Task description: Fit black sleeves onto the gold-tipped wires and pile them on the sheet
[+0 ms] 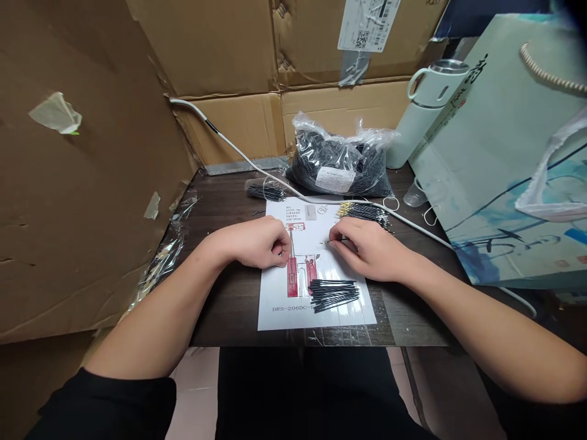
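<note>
My left hand (266, 243) is curled closed over the left edge of a printed paper sheet (275, 315), and its fingers hide whatever they hold. Thumb and forefinger of my right hand (362, 245) pinch a thin dark wire-like piece, whose fine light tip (326, 242) points left. Below the hands, a loose pile of thin black sticks (334, 294) lies across the sheet's lower part. Just beyond my right hand is a bundle of black sticks with gold ends (360, 212). Another dark bundle (266, 192) lies past my left hand.
Behind the sheet stands a clear plastic bag (342, 162) full of black pieces. A white cable (238, 160) runs across the dark table (229, 293). A pale flask (422, 116) and a large paper bag (513, 201) stand right; cardboard (87, 201) walls off the left and back.
</note>
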The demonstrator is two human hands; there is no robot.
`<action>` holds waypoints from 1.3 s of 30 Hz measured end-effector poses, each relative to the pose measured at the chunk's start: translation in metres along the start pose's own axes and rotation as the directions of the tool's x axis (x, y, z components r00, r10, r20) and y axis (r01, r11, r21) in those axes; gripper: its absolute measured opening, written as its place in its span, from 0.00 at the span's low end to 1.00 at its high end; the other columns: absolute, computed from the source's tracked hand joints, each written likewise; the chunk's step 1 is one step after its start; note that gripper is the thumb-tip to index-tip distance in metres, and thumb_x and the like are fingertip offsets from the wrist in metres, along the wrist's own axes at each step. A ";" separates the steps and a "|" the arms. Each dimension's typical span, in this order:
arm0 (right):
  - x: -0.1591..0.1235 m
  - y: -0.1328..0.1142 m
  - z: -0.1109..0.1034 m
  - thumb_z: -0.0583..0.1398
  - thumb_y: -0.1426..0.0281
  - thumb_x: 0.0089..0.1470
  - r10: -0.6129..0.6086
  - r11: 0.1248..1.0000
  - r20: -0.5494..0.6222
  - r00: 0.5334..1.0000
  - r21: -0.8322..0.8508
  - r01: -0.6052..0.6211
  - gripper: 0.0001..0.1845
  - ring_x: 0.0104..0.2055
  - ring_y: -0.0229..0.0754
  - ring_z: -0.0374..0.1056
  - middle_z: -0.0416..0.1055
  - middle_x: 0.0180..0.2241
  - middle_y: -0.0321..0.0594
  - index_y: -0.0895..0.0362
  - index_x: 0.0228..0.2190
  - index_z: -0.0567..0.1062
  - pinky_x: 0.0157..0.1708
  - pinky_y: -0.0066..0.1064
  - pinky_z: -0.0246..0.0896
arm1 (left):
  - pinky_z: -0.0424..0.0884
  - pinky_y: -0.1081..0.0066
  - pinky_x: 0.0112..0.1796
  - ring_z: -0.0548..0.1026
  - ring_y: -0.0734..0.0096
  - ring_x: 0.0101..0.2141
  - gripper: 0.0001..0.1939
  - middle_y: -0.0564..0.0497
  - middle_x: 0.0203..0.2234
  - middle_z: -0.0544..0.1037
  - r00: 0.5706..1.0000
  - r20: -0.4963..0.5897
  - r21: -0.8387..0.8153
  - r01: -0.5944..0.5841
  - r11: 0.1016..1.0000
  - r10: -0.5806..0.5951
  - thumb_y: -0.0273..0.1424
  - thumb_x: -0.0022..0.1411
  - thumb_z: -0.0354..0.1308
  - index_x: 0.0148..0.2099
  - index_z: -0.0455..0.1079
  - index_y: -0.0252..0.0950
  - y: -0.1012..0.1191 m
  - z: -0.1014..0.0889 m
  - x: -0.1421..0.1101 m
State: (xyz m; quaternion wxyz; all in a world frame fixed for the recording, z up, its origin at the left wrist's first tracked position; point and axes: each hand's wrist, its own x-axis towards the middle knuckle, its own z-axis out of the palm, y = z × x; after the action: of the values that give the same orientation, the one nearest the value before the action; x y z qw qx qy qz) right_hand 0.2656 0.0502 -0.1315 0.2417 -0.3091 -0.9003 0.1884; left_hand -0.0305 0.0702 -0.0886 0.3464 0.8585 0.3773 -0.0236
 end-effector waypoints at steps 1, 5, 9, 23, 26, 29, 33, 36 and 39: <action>0.000 0.000 0.000 0.58 0.73 0.68 0.004 1.000 0.001 1.000 0.002 -0.004 0.02 0.36 0.44 0.66 0.71 0.35 0.42 0.57 0.39 0.71 0.37 0.37 0.60 | 0.60 0.72 0.25 0.69 0.73 0.21 0.07 0.54 0.20 0.76 1.000 -0.007 -0.008 -0.005 1.000 0.005 0.27 0.55 0.63 0.28 0.81 0.40 0.000 0.001 0.000; 0.000 -0.001 0.000 0.58 0.73 0.68 0.007 1.000 0.002 1.000 0.008 -0.007 0.02 0.36 0.44 0.66 0.72 0.36 0.43 0.57 0.40 0.71 0.37 0.37 0.60 | 0.62 0.72 0.26 0.69 0.73 0.22 0.07 0.53 0.21 0.77 0.997 -0.047 -0.028 -0.055 0.998 0.053 0.25 0.54 0.62 0.27 0.80 0.39 0.006 0.004 0.000; 0.000 0.000 -0.001 0.57 0.73 0.68 0.005 1.000 -0.006 1.000 -0.002 -0.005 0.03 0.36 0.44 0.66 0.71 0.36 0.43 0.57 0.39 0.71 0.37 0.37 0.60 | 0.68 0.73 0.32 0.74 0.72 0.28 0.06 0.51 0.27 0.81 0.986 -0.064 -0.072 -0.158 0.985 0.153 0.25 0.57 0.62 0.33 0.81 0.37 0.017 0.008 0.004; -0.001 0.000 -0.002 0.58 0.75 0.63 0.010 1.000 -0.176 0.984 -0.019 -0.013 0.02 0.34 0.42 0.66 0.71 0.33 0.39 0.57 0.38 0.71 0.35 0.34 0.58 | 0.80 0.72 0.41 0.82 0.72 0.36 0.16 0.46 0.37 0.85 0.864 -0.439 -0.749 -0.202 0.631 -0.246 0.31 0.56 0.75 0.46 0.81 0.32 0.011 0.070 0.047; -0.001 0.002 -0.002 0.59 0.75 0.61 0.014 0.999 -0.163 0.987 -0.032 -0.020 0.03 0.33 0.42 0.65 0.70 0.32 0.38 0.56 0.37 0.70 0.35 0.34 0.57 | 0.81 0.72 0.42 0.82 0.72 0.36 0.16 0.46 0.37 0.85 0.854 -0.450 -0.764 -0.218 0.607 -0.260 0.31 0.56 0.76 0.45 0.81 0.32 0.010 0.070 0.048; -0.001 0.002 -0.001 0.58 0.75 0.61 0.016 0.999 -0.150 0.989 -0.036 -0.021 0.02 0.32 0.41 0.64 0.70 0.32 0.38 0.56 0.37 0.70 0.34 0.34 0.56 | 0.80 0.72 0.42 0.82 0.72 0.36 0.15 0.47 0.36 0.85 0.850 -0.467 -0.748 -0.235 0.621 -0.241 0.32 0.56 0.76 0.44 0.81 0.32 0.009 0.070 0.048; -0.001 0.003 -0.002 0.58 0.75 0.61 0.014 0.999 -0.140 0.990 -0.033 -0.019 0.02 0.32 0.41 0.64 0.69 0.31 0.38 0.56 0.36 0.70 0.34 0.34 0.56 | 0.79 0.71 0.43 0.82 0.72 0.37 0.14 0.46 0.37 0.85 0.846 -0.491 -0.715 -0.255 0.651 -0.209 0.32 0.57 0.75 0.44 0.81 0.33 0.009 0.072 0.049; 0.000 0.002 -0.003 0.58 0.75 0.60 0.002 1.000 -0.124 0.992 -0.028 -0.005 0.02 0.32 0.41 0.63 0.69 0.31 0.38 0.56 0.36 0.69 0.34 0.34 0.55 | 0.79 0.70 0.43 0.82 0.72 0.37 0.14 0.46 0.37 0.85 0.847 -0.492 -0.714 -0.258 0.650 -0.204 0.33 0.57 0.75 0.44 0.81 0.33 0.008 0.072 0.049; 0.001 0.003 -0.003 0.58 0.75 0.60 -0.014 1.000 -0.119 0.993 -0.020 0.012 0.03 0.33 0.41 0.63 0.68 0.31 0.38 0.56 0.37 0.70 0.34 0.34 0.56 | 0.79 0.69 0.43 0.82 0.70 0.37 0.14 0.46 0.37 0.85 0.847 -0.493 -0.714 -0.263 0.649 -0.199 0.34 0.57 0.75 0.44 0.82 0.33 0.007 0.072 0.048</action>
State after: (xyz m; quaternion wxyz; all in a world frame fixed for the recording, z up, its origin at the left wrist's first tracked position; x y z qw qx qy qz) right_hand 0.2680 0.0533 -0.1298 0.2932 -0.3162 -0.8880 0.1596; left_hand 0.0243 0.0532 -0.1531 0.5554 0.6113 0.4159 0.3807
